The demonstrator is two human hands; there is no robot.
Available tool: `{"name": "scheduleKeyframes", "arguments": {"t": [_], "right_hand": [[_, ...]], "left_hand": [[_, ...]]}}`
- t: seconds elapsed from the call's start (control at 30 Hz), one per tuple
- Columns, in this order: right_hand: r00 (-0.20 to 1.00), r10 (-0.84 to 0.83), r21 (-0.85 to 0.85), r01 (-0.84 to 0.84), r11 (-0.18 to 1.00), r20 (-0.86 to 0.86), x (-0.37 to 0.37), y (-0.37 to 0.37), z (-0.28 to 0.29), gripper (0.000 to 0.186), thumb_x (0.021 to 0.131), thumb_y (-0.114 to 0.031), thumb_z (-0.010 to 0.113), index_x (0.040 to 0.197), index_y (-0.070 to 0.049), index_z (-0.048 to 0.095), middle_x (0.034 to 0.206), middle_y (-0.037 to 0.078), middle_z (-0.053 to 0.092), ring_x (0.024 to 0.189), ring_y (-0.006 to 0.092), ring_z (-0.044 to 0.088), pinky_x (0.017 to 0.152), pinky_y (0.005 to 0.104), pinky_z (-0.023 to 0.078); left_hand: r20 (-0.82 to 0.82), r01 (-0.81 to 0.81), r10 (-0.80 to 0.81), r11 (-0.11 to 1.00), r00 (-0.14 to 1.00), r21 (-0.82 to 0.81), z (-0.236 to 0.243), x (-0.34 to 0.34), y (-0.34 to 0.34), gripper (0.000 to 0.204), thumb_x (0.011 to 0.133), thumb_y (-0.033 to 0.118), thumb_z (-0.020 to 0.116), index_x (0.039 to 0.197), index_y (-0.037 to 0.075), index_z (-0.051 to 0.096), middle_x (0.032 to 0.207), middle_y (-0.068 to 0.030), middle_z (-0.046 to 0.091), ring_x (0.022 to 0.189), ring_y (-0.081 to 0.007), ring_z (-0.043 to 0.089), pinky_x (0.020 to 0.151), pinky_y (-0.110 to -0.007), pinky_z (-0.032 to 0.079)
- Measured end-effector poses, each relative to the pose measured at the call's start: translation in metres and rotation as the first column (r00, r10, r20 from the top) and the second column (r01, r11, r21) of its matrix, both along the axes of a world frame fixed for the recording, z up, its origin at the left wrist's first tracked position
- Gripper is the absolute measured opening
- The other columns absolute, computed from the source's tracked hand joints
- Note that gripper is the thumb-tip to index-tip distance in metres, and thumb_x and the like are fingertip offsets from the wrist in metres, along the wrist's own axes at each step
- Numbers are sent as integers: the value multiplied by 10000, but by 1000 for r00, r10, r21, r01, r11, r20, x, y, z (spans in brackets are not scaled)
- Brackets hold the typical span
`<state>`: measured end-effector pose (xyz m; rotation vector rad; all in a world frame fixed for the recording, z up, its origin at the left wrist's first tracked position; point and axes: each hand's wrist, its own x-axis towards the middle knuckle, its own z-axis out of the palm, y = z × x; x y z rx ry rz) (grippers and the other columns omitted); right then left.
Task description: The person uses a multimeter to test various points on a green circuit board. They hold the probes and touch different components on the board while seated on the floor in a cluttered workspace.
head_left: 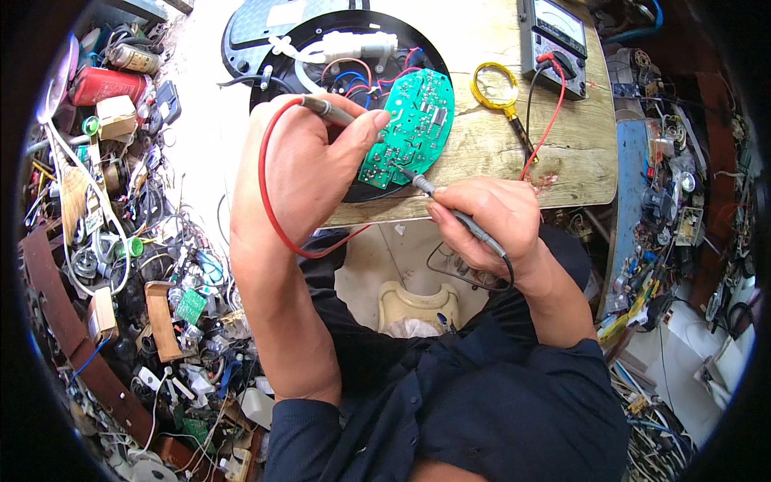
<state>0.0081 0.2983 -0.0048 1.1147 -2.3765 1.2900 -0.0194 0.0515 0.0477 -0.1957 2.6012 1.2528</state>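
My L hand (281, 165) & R hand (491, 218) are apart, each clamped on its own probe. L grips the red-lead probe (328, 111) betw. thumb & fingers, prob. so I can aim it at the left side of the board (422, 128); thumb's in the way of the tip, so can't tell if it touches. R pinches the black-lead probe (423, 185) low & slanted like a pen, prob. for fine control; its tip points onto the board's near end.

Board sits mid-scene, chip side up, over the right part of the black shell (434, 55), prob. b/c its wires (353, 74) run back into the shell & don't let it go far. Red lead (265, 181) loops over my L wrist, likely just to have slack. Meter (530, 52) stands far right, dial facing up, prob. for a quick look; magnifier (495, 86) lies betw. it & the board, within R's reach.

Table (574, 149) is pale wood-grain, scuffed, w/ reddish marks nr. the right edge. Room's packed: parts heap (201, 269) on the left w/ a red can (108, 86) at its far end, more bits & cables right of the table, cream stool (414, 307) betw. my knees.
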Motion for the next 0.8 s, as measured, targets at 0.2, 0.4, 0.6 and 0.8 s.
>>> {"name": "scheduleKeyframes", "arguments": {"t": [0.2,0.4,0.6,0.8], "right_hand": [[1000,1,4,-1,1000,-14,-1,-1,4,233,821,40,853,1009,-12,725,831,117,757,684,289,761,602,386,596],[1000,-7,3,7,1000,-9,0,-1,4,222,821,43,844,1000,-10,725,827,119,755,692,294,766,613,391,603],[1000,-2,12,2,1000,7,1,-2,3,229,817,48,843,1005,-8,726,826,125,753,692,294,764,602,384,600],[1000,3,9,-3,1000,21,2,-4,4,234,817,59,836,1009,-9,719,821,130,746,684,298,758,597,383,594]], "left_hand": [[-11,-24,25,998,1000,57,-2,1,-1,398,1014,386,799,1019,-11,826,785,-71,770,671,-97,675,591,-269,514],[-45,-13,16,998,999,62,-4,1,-1,403,1013,379,804,993,-23,823,774,-68,763,646,-98,666,567,-274,513],[-137,4,7,997,991,78,-9,-1,-2,392,1013,338,788,903,-38,803,704,-114,707,575,-172,645,536,-314,499],[-173,-19,24,999,985,30,-12,-3,0,389,1002,305,762,836,-46,774,658,-238,649,563,-352,675,564,-429,516]]}}
